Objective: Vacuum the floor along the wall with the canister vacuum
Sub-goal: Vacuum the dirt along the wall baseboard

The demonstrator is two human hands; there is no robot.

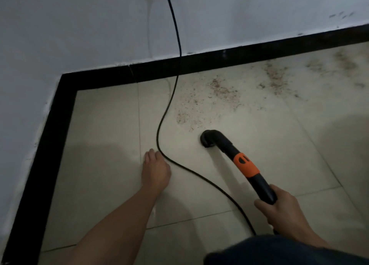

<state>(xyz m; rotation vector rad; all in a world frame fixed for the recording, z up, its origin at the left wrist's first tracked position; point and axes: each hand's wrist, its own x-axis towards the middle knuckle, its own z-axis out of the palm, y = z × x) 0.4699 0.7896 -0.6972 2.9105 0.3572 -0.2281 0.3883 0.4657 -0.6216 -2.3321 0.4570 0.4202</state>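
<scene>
The right grip point(279, 206) is curling around the black-and-orange vacuum wand point(246, 165), whose nozzle point(207, 139) is resting on the floor point(279, 128) just short of scattered crumbs point(223, 92) near the black baseboard point(199, 65). The left grip point(155, 170) is lying relaxed, holding nothing, on the floor beside the power cord point(168, 103).

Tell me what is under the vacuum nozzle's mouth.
The nozzle points mouth-down at the pale tile floor, just short of the brown debris. Whatever lies beneath its mouth is covered.
</scene>
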